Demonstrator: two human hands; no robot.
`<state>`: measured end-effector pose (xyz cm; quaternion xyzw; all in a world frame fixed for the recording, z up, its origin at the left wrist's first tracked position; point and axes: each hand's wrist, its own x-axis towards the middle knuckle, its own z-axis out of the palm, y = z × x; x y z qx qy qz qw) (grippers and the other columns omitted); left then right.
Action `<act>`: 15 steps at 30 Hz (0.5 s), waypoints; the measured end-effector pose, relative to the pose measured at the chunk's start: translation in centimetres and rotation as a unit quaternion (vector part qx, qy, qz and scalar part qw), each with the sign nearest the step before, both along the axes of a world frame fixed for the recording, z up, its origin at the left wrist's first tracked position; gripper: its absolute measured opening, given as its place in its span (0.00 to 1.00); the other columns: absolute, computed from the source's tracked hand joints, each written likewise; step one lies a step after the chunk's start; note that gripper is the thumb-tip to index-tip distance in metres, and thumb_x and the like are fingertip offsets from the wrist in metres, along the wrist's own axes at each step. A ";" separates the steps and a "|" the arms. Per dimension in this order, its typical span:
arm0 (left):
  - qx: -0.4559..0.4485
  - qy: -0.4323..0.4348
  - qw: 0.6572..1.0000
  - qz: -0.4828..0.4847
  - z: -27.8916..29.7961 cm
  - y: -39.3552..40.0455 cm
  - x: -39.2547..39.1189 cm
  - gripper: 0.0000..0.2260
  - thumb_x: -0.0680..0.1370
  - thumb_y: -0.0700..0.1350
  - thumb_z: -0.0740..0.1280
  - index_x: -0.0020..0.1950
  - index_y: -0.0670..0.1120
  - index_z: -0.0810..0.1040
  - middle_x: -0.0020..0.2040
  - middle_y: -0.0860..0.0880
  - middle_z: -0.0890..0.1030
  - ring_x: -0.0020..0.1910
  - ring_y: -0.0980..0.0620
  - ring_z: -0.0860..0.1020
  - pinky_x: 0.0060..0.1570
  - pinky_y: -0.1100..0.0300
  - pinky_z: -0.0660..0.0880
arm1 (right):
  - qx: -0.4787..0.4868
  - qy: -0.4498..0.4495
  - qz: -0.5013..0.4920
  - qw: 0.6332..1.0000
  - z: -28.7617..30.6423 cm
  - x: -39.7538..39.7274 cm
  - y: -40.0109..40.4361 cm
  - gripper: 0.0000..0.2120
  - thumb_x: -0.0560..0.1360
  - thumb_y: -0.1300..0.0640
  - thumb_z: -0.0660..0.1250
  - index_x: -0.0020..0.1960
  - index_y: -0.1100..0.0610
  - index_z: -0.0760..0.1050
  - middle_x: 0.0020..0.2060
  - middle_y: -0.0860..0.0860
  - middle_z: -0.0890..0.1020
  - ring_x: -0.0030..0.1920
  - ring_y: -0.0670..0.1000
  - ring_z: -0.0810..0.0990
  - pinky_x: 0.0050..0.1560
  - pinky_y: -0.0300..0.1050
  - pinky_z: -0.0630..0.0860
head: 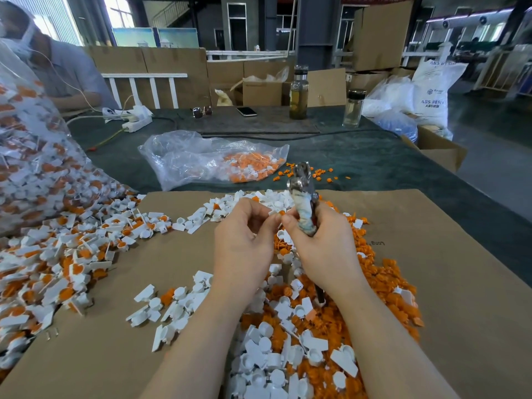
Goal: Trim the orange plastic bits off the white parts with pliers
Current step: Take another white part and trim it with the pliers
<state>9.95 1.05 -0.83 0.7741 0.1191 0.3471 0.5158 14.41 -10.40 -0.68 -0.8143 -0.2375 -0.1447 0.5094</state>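
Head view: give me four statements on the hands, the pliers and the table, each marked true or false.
1. The right hand grips the pliers. True.
2. The pliers point down into the pile. False: their head points up and away.
3. The left hand lies flat on the cardboard. False: it is raised, fingertips meeting the right hand's around a small part.
4. A phone and sunglasses lie on the table's far side. True.

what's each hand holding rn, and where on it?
Right hand grips the pliers by the wrapped handles, head up. Left hand pinches a small part at its fingertips; mostly hidden.
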 end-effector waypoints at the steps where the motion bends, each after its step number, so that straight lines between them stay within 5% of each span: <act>1: -0.001 -0.001 1.000 -0.001 0.0 0.0 0.0 0.10 0.76 0.43 0.73 0.39 0.53 0.76 0.35 0.54 0.79 0.37 0.57 0.76 0.34 0.70 0.72 | 0.006 0.001 0.000 1.000 0.0 0.0 0.0 0.05 0.76 0.51 0.68 0.44 0.49 0.74 0.31 0.41 0.75 0.35 0.38 0.76 0.32 0.28 0.68; 10: 0.005 -0.002 1.000 -0.009 0.0 0.0 -0.1 0.09 0.77 0.44 0.72 0.40 0.52 0.76 0.36 0.53 0.80 0.38 0.55 0.77 0.36 0.67 0.74 | -0.001 0.016 0.015 1.000 0.1 0.0 -0.1 0.04 0.77 0.51 0.68 0.45 0.48 0.74 0.33 0.42 0.76 0.36 0.38 0.76 0.32 0.30 0.69; 15: -0.125 -0.021 0.991 -0.045 0.4 0.9 -0.3 0.05 0.78 0.41 0.70 0.43 0.46 0.78 0.37 0.51 0.83 0.40 0.52 0.82 0.44 0.59 0.79 | -0.051 0.074 0.067 0.994 0.4 0.5 -1.3 0.05 0.75 0.50 0.69 0.49 0.48 0.76 0.40 0.43 0.80 0.41 0.42 0.79 0.42 0.42 0.76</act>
